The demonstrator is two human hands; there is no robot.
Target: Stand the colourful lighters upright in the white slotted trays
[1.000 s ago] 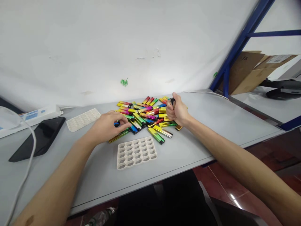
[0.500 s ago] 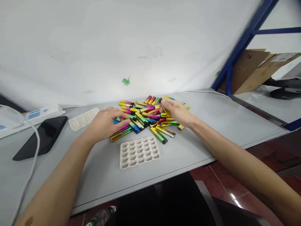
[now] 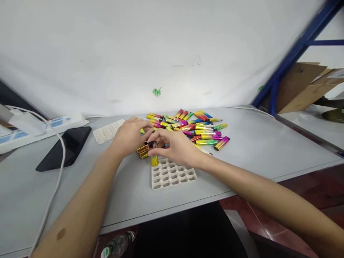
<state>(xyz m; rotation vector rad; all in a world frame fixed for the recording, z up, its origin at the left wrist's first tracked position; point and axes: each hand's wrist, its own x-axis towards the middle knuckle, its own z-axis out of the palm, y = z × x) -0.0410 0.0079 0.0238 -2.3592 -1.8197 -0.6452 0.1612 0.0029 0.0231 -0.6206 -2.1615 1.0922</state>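
My right hand (image 3: 174,145) pinches a yellow metallic lighter (image 3: 154,160), upright with its black top up. Its lower end is at the far left corner of a white tray (image 3: 174,182) with rows of oval holes; I cannot tell how deep it sits. My left hand (image 3: 133,134) hovers over the left side of the lighter pile, its fingers bent and slightly apart from the thumb, with no held thing visible. Several shiny multicoloured lighters (image 3: 206,137) lie loosely heaped behind the tray, partly hidden by both hands.
A second white tray (image 3: 106,132) lies beyond my left wrist. Farther left are a black phone (image 3: 66,147), a white cable (image 3: 57,179) and a power strip (image 3: 60,123). Cardboard boxes (image 3: 301,86) stand behind the blue frame (image 3: 290,53) at right. A plastic bottle (image 3: 118,245) is below the table edge.
My right hand has come from the pile's right side to the near tray's far left corner, bringing a yellow lighter. My left hand stays by the pile. The view has shifted left.
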